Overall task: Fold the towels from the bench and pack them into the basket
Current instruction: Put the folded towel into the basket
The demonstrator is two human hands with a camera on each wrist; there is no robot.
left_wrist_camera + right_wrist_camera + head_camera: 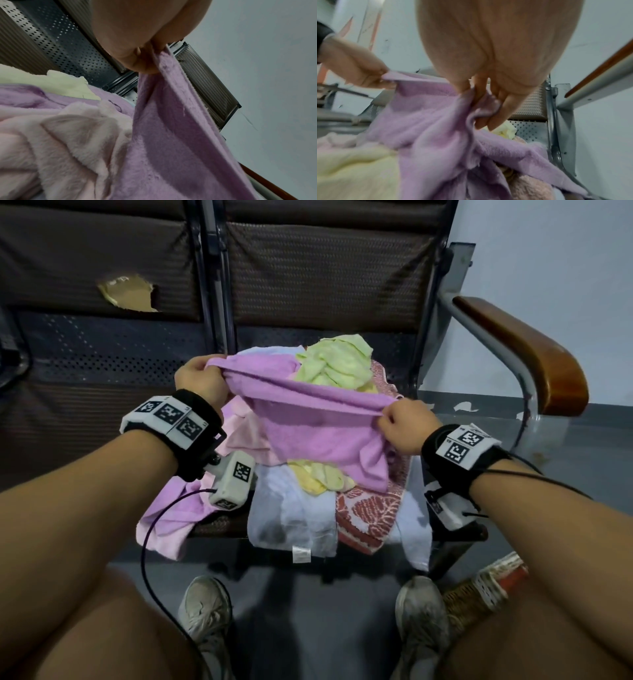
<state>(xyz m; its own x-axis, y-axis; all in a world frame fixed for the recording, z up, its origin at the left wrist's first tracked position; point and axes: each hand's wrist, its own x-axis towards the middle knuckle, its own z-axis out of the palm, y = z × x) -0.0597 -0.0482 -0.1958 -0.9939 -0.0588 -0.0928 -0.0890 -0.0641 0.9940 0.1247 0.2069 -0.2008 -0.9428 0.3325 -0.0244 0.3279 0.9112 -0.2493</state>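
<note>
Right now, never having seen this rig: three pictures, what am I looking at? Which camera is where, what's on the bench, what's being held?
No machine here: a person works bare-handed, wearing cameras. The wide picture comes from a head camera looking down at both arms; the other two come from cameras strapped to each wrist, looking along the hand.

The left hand and right hand each pinch one end of a purple towel, stretching its top edge between them above the pile. The wrist views show the same grips close up.

On the bench lies a heap of unfolded towels: a green one, a white one, a red patterned one, and a pale pink one. A woven basket sits on the floor by the right foot.
</note>
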